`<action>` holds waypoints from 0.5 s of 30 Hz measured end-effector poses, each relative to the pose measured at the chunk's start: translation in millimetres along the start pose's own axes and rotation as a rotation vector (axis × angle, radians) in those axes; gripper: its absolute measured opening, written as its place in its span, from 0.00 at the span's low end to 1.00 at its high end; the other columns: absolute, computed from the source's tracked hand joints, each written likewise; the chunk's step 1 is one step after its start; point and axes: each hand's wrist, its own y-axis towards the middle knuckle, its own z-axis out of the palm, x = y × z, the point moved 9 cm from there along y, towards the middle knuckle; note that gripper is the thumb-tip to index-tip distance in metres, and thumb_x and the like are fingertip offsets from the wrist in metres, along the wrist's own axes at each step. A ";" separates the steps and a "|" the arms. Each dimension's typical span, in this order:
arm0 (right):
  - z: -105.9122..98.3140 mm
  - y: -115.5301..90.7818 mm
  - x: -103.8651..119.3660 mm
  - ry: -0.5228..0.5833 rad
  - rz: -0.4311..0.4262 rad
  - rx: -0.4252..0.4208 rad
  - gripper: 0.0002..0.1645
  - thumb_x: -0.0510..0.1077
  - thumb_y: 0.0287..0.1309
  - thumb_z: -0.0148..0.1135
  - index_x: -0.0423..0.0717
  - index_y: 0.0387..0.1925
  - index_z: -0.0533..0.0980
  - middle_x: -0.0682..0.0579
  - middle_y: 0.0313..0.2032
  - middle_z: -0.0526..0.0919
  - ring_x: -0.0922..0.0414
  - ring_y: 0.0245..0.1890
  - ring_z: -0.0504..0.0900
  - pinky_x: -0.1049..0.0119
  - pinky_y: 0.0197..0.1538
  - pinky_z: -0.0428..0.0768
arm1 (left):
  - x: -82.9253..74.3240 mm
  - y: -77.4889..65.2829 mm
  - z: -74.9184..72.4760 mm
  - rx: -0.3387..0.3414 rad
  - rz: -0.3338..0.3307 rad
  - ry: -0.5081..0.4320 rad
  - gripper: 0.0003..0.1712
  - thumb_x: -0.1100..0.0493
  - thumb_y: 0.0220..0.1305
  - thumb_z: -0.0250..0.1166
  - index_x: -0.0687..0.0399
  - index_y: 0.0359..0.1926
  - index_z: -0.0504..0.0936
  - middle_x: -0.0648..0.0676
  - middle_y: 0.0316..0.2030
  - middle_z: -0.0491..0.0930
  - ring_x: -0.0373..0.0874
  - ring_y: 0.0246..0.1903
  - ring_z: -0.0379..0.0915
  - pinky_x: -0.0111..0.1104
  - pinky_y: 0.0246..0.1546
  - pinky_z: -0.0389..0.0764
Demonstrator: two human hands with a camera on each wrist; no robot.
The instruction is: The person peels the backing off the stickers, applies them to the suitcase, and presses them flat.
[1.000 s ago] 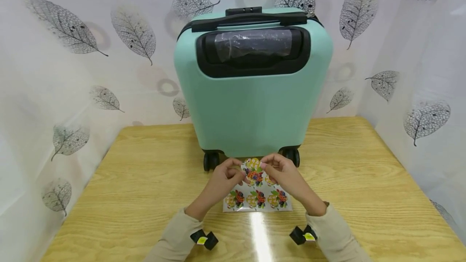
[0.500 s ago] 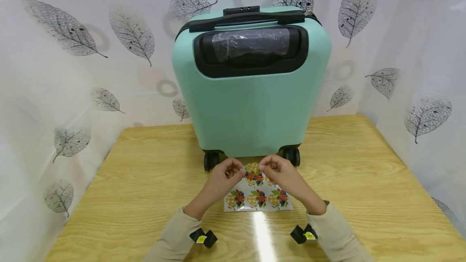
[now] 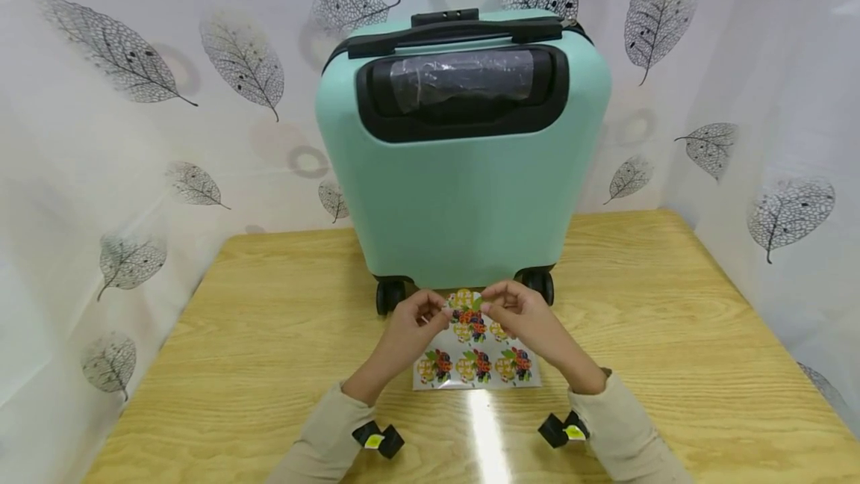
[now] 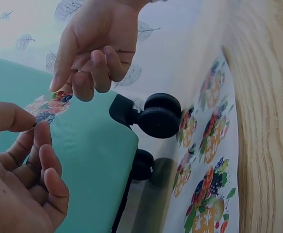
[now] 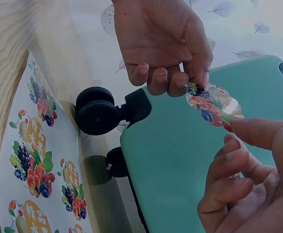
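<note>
A round sticker (image 3: 465,302) with a colourful fruit print is held between both hands, above the sticker sheet. My left hand (image 3: 411,326) pinches its left edge between thumb and forefinger. The right hand (image 3: 528,321) pinches the opposite edge, and in the right wrist view the sticker (image 5: 210,104) spans the gap between the two hands. Below them the white sheet (image 3: 475,382) lies on the table, bearing several more fruit stickers; the hands and the held sticker cover part of its upper half in the head view.
A mint-green suitcase (image 3: 463,208) stands upright just behind the hands, its black wheels (image 3: 537,286) on the wooden table (image 3: 282,334). Leaf-patterned white cloth (image 3: 248,133) hangs behind and at both sides. Small black devices (image 3: 378,441) are worn at both wrists.
The held sticker dipped slightly about half a second ago and is now a little higher, both hands still pinching it. The sheet and suitcase stay in place.
</note>
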 end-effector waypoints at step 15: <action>-2.1 3.2 5.4 0.008 -0.015 -0.035 0.14 0.46 0.69 0.54 0.37 0.43 0.74 0.53 0.23 0.71 0.63 0.17 0.65 0.67 0.22 0.69 | -8.3 7.6 -8.5 -0.005 0.024 -0.020 0.09 0.58 0.69 0.58 0.61 0.41 0.79 0.50 0.21 0.73 0.34 0.17 0.60 0.26 0.21 0.64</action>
